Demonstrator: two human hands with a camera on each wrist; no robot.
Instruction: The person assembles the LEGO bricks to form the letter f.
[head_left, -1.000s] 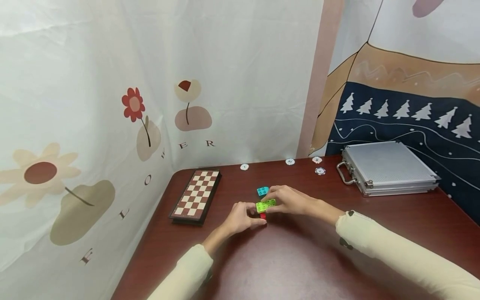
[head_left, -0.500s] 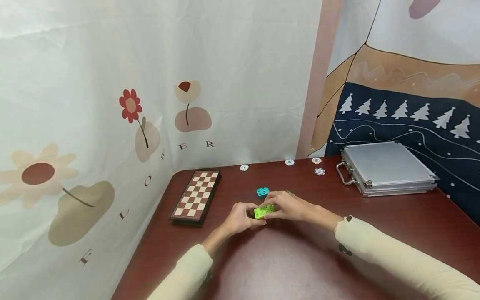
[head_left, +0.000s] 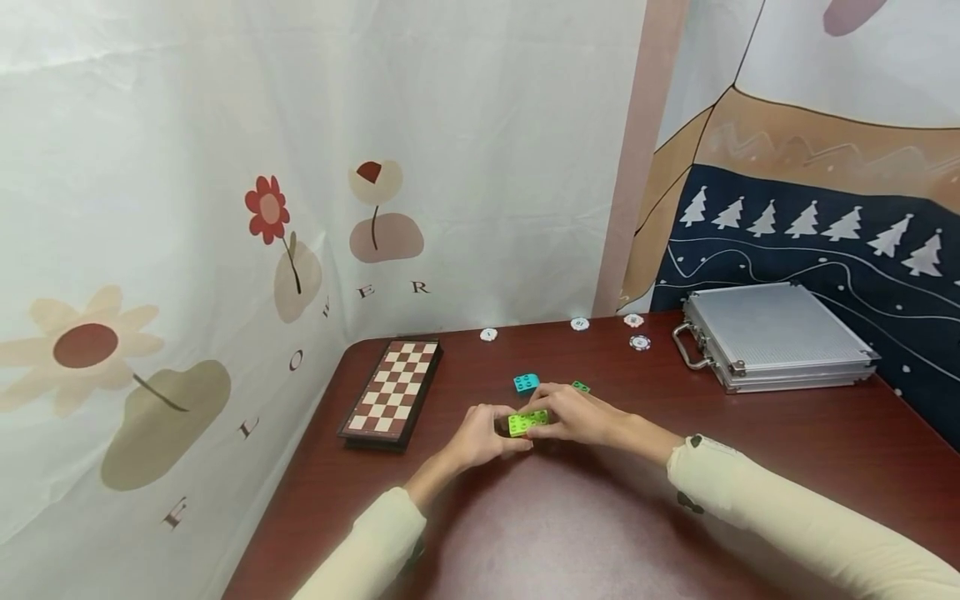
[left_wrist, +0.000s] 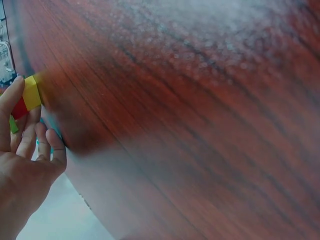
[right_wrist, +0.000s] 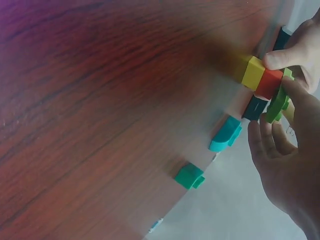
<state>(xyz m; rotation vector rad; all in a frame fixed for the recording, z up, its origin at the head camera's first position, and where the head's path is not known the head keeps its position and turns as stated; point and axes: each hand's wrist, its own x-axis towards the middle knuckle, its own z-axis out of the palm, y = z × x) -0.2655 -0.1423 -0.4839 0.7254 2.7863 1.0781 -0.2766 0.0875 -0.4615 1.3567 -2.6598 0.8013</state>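
Change: lime brick now lower, against red block above yellow block | my left hand pinches red-yellow, right hand grips lime | upshot: three-block stack, seating unclear

The bare left hand enters from the lower left, thumb and fingers pinching a red plastic block. A square-faced yellow plastic block adjoins it on the right, a bright green plastic piece at its lower left. Beyond the fingertips spreads a glossy, dark-streaked, reddish-brown wood-grain table, paler with glare along the top
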